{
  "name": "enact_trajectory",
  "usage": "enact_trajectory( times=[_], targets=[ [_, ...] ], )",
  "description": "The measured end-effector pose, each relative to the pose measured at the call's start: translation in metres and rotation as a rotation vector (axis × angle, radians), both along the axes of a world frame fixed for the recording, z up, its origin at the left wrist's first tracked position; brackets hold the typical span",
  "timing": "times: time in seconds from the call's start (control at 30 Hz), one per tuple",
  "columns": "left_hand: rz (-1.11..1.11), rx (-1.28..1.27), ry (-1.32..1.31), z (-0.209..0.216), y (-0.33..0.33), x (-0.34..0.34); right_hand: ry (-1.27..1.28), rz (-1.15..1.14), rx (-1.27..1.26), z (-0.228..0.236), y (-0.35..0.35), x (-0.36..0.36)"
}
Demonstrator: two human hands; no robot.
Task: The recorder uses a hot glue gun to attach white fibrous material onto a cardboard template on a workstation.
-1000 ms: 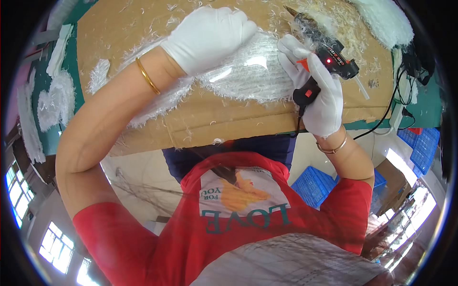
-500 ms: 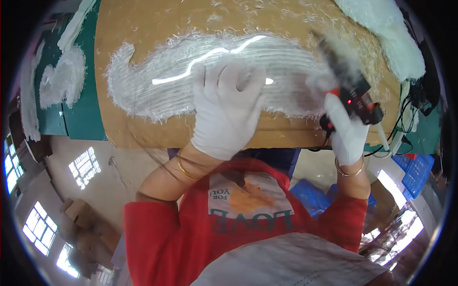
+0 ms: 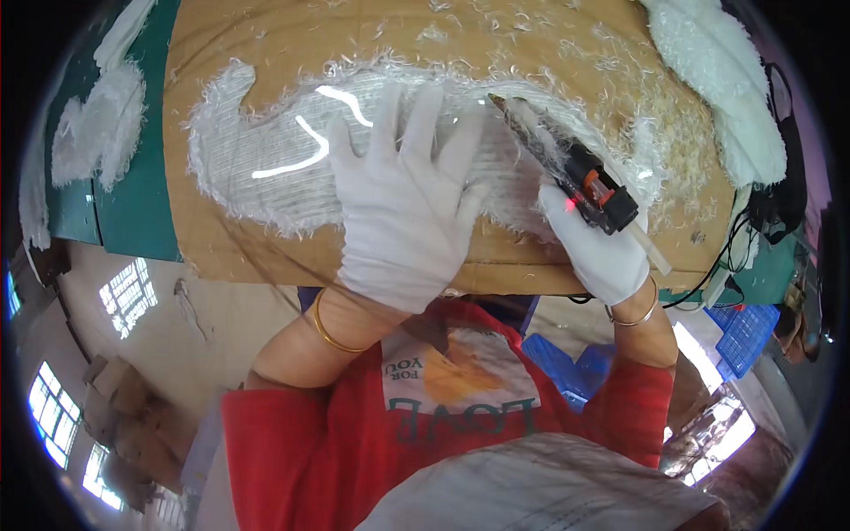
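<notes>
A long white fluffy fabric piece (image 3: 266, 164) lies with its ribbed, shiny side up on cardboard, fringed with loose fibres. My white-gloved left hand (image 3: 403, 195) presses flat on its middle, fingers spread. In my gloved right hand (image 3: 598, 248) is a black hot glue gun (image 3: 591, 177) with a small red light. A pale glue stick (image 3: 653, 250) sticks out of its back end. White fibres cling around the front of the gun, and its nozzle points up and left over the fabric, beside my left fingers. Whether the tip touches the fabric, I cannot tell.
The cardboard sheet (image 3: 266, 22) is strewn with fibre scraps and covers a green table (image 3: 142, 217). More white fluffy pieces lie at left (image 3: 99, 128) and upper right (image 3: 722, 97). Black cables (image 3: 735, 252) run along the right edge. Blue plastic baskets (image 3: 748, 339) stand below.
The glue gun in my right hand has moved left, bringing its nozzle near my left hand. My left fingers have spread out flatter on the fabric. The view has shifted slightly.
</notes>
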State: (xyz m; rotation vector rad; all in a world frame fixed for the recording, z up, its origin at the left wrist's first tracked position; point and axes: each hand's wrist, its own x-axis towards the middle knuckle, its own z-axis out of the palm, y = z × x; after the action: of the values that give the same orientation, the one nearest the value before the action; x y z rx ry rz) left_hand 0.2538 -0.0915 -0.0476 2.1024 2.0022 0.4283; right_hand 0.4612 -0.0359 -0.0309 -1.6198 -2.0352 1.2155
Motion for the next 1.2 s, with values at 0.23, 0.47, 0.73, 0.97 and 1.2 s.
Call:
enact_trajectory(
  times=[0.23,0.47,0.73,0.97,1.2],
  targets=[
    [0.042,-0.009,-0.007,-0.002,-0.002,0.000,0.043,-0.026,-0.062,-0.002,0.006,-0.009],
    [0.046,-0.014,-0.020,-0.001,-0.001,0.001,-0.142,-0.049,-0.174,0.011,0.004,-0.012],
    [0.041,-0.050,-0.032,0.003,0.000,0.001,-0.001,-0.140,-0.188,0.012,-0.002,0.002],
    [0.032,-0.056,-0.021,0.004,0.001,0.002,0.152,-0.283,-0.212,0.010,-0.007,0.009],
    [0.034,-0.054,0.013,0.005,0.001,0.003,-0.102,-0.207,-0.202,0.012,0.002,0.007]
  ],
)
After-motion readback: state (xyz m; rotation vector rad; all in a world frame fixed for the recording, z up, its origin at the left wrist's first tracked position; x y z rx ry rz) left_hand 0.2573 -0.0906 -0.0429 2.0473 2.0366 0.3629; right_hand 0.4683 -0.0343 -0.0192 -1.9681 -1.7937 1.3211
